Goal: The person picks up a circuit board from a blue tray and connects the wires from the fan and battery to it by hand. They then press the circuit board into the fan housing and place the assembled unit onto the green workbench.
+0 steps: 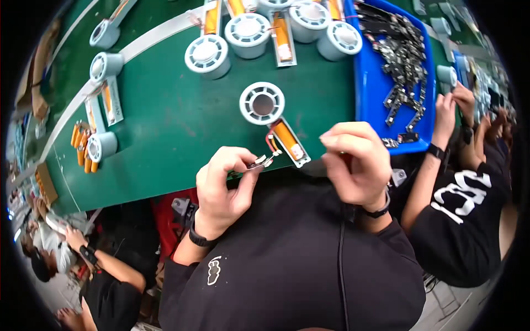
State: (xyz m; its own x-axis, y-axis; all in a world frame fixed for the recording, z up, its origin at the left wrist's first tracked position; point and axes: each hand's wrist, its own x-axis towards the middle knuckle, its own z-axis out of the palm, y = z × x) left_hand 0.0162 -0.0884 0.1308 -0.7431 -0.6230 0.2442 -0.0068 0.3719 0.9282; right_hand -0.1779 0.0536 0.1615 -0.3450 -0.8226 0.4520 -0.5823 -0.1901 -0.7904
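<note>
Green table (165, 121), left hand (221, 186) pinching circuit board (257, 164)

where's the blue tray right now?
Head view, upper right: the blue tray sits on the green table, just above the person's right hand in the picture and right of the nearest light-blue round housing.

10+ housings (262, 89), 1 bin (380, 105), 1 held pc. (258, 163)
</note>
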